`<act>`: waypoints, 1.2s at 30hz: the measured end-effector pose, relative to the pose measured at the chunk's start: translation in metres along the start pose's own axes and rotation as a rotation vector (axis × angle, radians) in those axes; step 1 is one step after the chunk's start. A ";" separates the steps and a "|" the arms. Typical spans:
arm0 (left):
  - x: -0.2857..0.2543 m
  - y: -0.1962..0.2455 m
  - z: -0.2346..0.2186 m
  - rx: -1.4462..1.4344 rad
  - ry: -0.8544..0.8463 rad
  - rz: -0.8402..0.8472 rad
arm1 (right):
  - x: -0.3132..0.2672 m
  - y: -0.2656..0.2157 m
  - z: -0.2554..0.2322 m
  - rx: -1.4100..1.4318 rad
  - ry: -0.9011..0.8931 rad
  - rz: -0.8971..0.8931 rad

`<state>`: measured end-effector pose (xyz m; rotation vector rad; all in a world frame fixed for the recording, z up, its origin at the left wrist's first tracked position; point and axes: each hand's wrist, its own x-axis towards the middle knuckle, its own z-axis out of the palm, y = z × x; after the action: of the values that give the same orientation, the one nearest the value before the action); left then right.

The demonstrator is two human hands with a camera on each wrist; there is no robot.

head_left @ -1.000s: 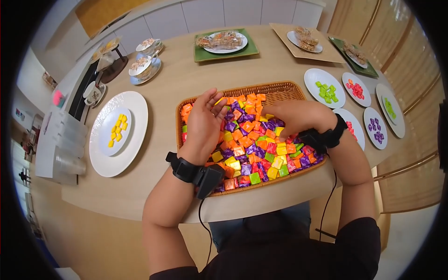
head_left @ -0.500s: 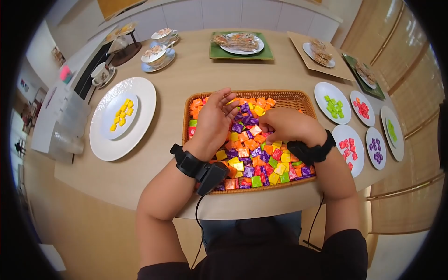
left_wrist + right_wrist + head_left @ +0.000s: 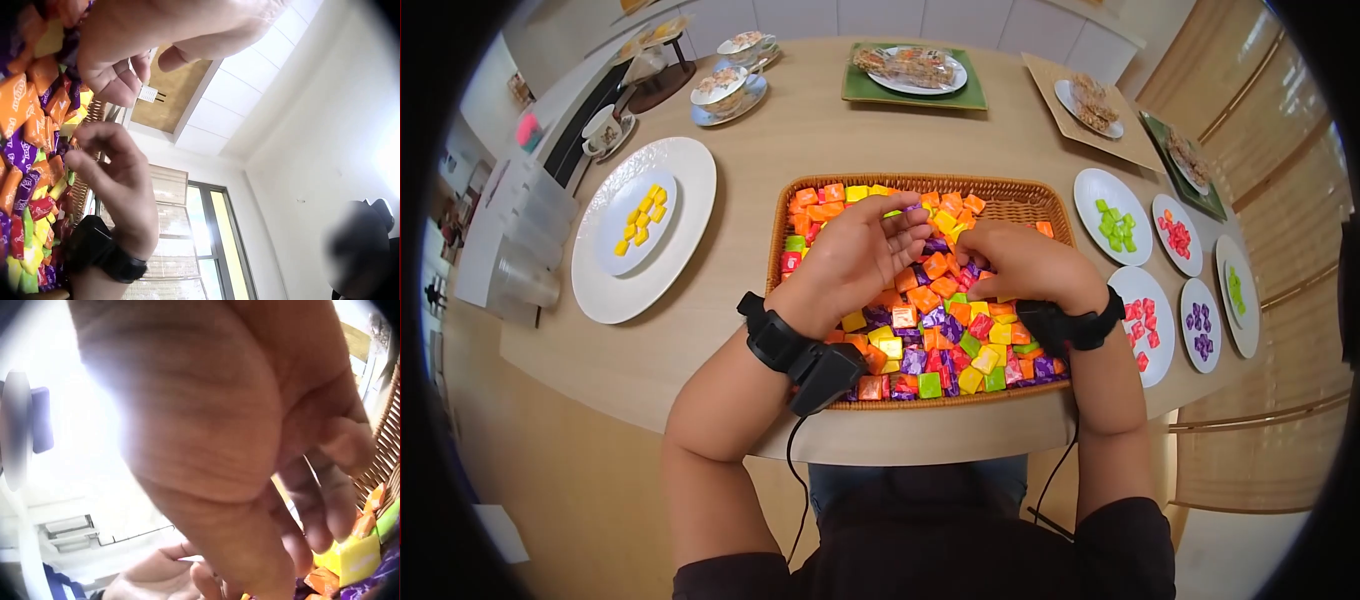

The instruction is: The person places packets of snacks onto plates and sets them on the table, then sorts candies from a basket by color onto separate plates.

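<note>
A wicker basket (image 3: pixel 1055 200) on the table holds a heap of small wrapped candies (image 3: pixel 960 345) in orange, yellow, purple, red and green. Above its left half is my left hand (image 3: pixel 855 245), palm turned up and inward, fingers loosely bent; no candy shows in it. My right hand (image 3: pixel 1030 262) reaches down over the middle of the heap, fingers pointing left toward the left hand. In the left wrist view, a gap shows between the right thumb and bent fingers, close to the candies. The right wrist view has its fingertips (image 3: pixel 340 525) right at a yellow candy (image 3: pixel 359 559).
At left, a large white plate (image 3: pixel 690 260) carries a smaller plate of yellow candies (image 3: pixel 640 220). Several plates with green (image 3: pixel 1115 225), red (image 3: pixel 1140 320) and purple candies (image 3: pixel 1200 330) stand at right. Wrapped snacks (image 3: pixel 915 67) and teacups (image 3: pixel 720 92) line the far side.
My left hand has turned its palm further up, its fingers swinging rightward over the heap. My right hand has shifted slightly left in the basket, closer to the left hand. The head view has shifted.
</note>
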<state>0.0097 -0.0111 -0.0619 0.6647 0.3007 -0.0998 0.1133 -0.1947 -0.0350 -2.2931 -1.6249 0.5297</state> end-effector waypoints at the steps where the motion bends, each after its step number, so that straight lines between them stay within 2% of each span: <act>1: 0.001 0.000 -0.003 -0.013 -0.020 0.002 | 0.002 -0.001 0.002 0.003 0.003 0.004; 5: -0.002 0.001 0.000 -0.018 -0.041 0.000 | 0.005 0.006 0.005 -0.018 -0.047 0.002; 7: 0.000 0.001 -0.002 -0.024 -0.054 -0.015 | 0.007 0.008 0.001 0.082 -0.183 0.023; 9: 0.001 0.000 -0.003 -0.002 -0.070 -0.010 | 0.004 0.008 -0.001 0.074 -0.167 0.087; 11: 0.003 0.000 -0.004 0.011 -0.106 -0.038 | 0.002 0.001 -0.010 0.002 0.092 0.006; 12: 0.002 0.000 -0.004 0.021 -0.134 -0.063 | 0.001 -0.004 -0.016 0.071 0.259 -0.077; 13: -0.001 0.000 -0.002 0.016 -0.124 -0.049 | 0.001 -0.011 -0.020 0.070 0.251 -0.092; 15: -0.005 0.000 0.008 -0.026 -0.166 -0.201 | -0.002 -0.027 -0.026 0.370 0.542 -0.110; 17: -0.003 0.001 0.008 -0.060 -0.162 -0.227 | -0.013 -0.041 -0.036 0.325 0.502 -0.064; 19: 0.002 0.000 0.000 -0.205 -0.351 -0.279 | -0.025 -0.041 -0.036 0.272 0.463 -0.012; 21: 0.006 0.000 -0.007 -0.232 -0.349 -0.268 | -0.036 -0.037 -0.031 0.140 0.123 -0.064; 22: 0.009 0.002 -0.013 -0.218 -0.377 -0.205 | -0.038 -0.038 -0.026 0.137 0.119 -0.063; 24: 0.013 0.002 -0.020 -0.205 -0.408 -0.142 | -0.037 -0.038 -0.014 0.096 -0.084 -0.041; 26: 0.008 0.004 -0.014 -0.221 -0.275 -0.094 | -0.027 -0.032 -0.002 0.036 -0.114 -0.026; 27: 0.005 0.004 -0.011 -0.217 -0.272 -0.102 | -0.024 -0.029 0.003 -0.020 -0.142 -0.011; 29: 0.001 0.003 -0.005 -0.204 -0.163 -0.083 | -0.020 -0.024 -0.001 0.029 -0.178 -0.011; 31: 0.003 0.003 -0.007 -0.173 -0.154 -0.092 | -0.021 -0.021 -0.006 0.037 -0.050 0.015; 32: 0.004 0.002 -0.007 -0.150 -0.147 -0.096 | -0.021 -0.019 -0.007 -0.011 0.121 -0.006; 33: 0.003 0.001 -0.006 -0.145 -0.152 -0.105 | -0.020 -0.017 -0.011 -0.009 0.128 0.002; 35: 0.000 0.000 0.002 -0.048 -0.085 -0.096 | -0.021 -0.020 -0.025 0.150 0.423 -0.063; 36: -0.002 -0.001 0.004 -0.023 -0.084 -0.093 | -0.025 -0.030 -0.032 0.204 0.473 -0.007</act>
<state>0.0088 -0.0148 -0.0588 0.6224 0.2513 -0.2124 0.0951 -0.2093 0.0102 -2.0596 -1.2840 0.1246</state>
